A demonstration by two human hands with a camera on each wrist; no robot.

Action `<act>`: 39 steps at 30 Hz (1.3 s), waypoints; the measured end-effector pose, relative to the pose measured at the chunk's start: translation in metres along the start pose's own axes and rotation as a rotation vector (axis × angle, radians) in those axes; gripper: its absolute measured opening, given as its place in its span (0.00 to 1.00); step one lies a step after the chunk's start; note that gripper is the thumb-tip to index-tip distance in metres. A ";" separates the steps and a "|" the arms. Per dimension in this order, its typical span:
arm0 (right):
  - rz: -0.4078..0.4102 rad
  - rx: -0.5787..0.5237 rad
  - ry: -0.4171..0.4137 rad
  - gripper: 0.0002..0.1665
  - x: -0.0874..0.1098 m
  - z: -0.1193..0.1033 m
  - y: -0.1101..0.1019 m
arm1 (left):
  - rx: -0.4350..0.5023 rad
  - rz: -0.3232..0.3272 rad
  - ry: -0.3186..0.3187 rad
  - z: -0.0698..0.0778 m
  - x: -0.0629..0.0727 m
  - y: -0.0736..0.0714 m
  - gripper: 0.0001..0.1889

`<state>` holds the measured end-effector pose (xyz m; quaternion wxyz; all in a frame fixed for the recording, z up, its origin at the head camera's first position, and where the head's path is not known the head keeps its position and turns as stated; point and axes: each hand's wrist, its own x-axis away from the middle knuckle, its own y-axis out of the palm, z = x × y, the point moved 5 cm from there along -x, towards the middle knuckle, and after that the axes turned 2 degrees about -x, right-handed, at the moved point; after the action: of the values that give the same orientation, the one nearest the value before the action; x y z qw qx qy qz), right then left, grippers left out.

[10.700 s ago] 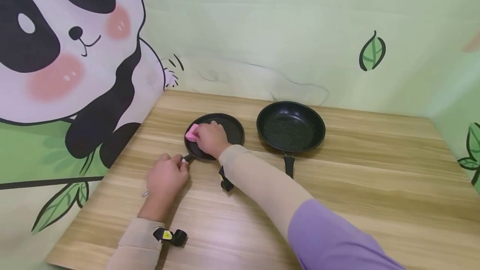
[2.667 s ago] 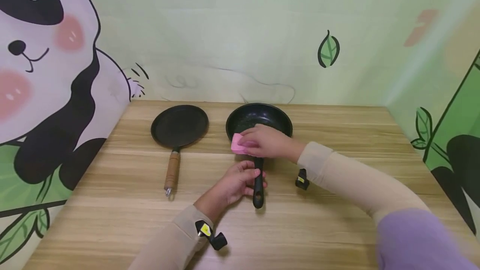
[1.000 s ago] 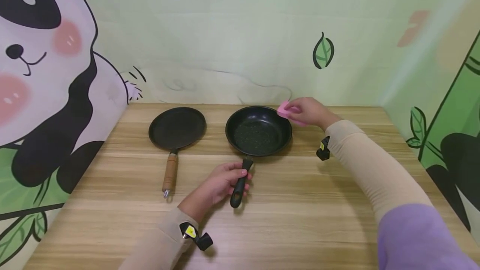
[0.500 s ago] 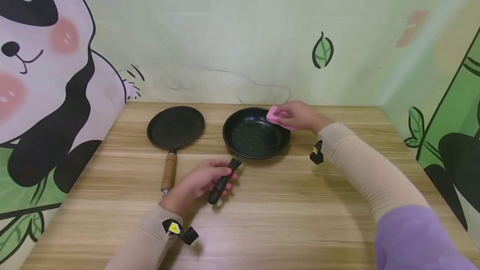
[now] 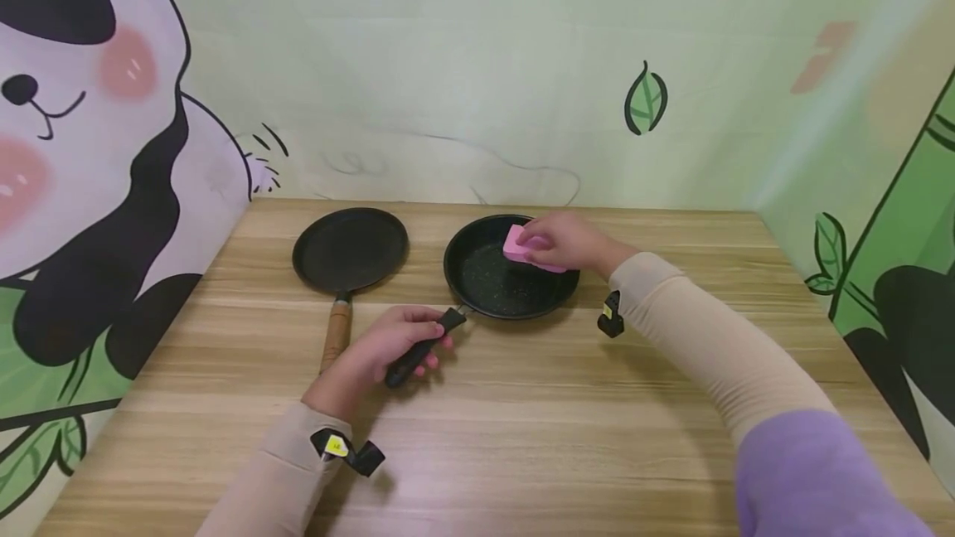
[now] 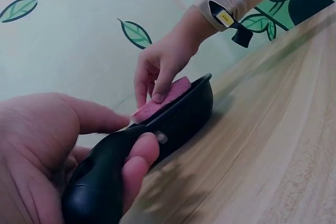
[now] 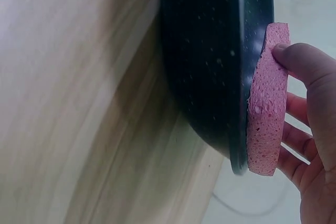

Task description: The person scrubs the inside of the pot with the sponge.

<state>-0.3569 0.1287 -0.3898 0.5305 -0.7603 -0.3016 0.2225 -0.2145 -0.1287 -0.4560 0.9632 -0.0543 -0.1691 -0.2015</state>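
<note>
As a pale wood-grain counter (image 5: pixel 597 429) is stretching across the view, a round, deep, speckled black frying pan (image 5: pixel 503 284) is sitting toward its back, and a round, flat black pan (image 5: pixel 351 249) with a brown wooden handle (image 5: pixel 337 330) is lying to the left. The left hand (image 5: pixel 395 340) is gripping the deep pan's black handle (image 5: pixel 410 360), fingers curling round it. The right hand (image 5: pixel 570 241) is reaching over that pan, its fingers pinching a pink, porous, block-shaped sponge (image 7: pixel 266 108), which is touching the pan's right side near the rim.
</note>
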 end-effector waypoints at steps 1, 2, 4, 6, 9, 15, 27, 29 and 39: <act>-0.003 0.004 0.001 0.17 -0.001 -0.001 0.001 | -0.023 0.013 0.004 0.000 -0.001 -0.001 0.24; -0.005 0.004 0.001 0.18 -0.002 -0.002 0.003 | -0.056 0.027 0.013 0.000 -0.001 -0.001 0.25; -0.012 0.007 0.005 0.18 -0.003 -0.003 0.005 | -0.115 0.050 0.033 0.002 -0.001 -0.002 0.29; -0.014 0.009 -0.005 0.18 -0.005 -0.005 0.006 | -0.154 0.071 0.045 0.003 -0.002 -0.001 0.31; -0.014 0.005 -0.014 0.18 -0.006 -0.008 0.009 | -0.165 0.089 0.053 0.006 -0.001 -0.001 0.31; -0.017 0.007 -0.053 0.17 -0.006 -0.013 0.016 | -0.177 0.102 0.066 0.008 0.000 -0.002 0.29; -0.055 0.029 -0.221 0.18 -0.005 -0.043 0.028 | -0.309 0.114 0.132 0.011 0.001 -0.006 0.26; -0.054 0.039 -0.242 0.18 -0.006 -0.049 0.030 | -0.328 0.113 0.143 0.011 0.001 -0.007 0.25; -0.043 0.103 -0.337 0.19 -0.012 -0.072 0.037 | -0.434 0.131 0.189 0.013 0.002 -0.006 0.21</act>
<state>-0.3097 0.0626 -0.4002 0.5155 -0.6773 -0.3908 0.3505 -0.2189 -0.1330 -0.4433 0.9516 -0.2517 -0.0271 -0.1742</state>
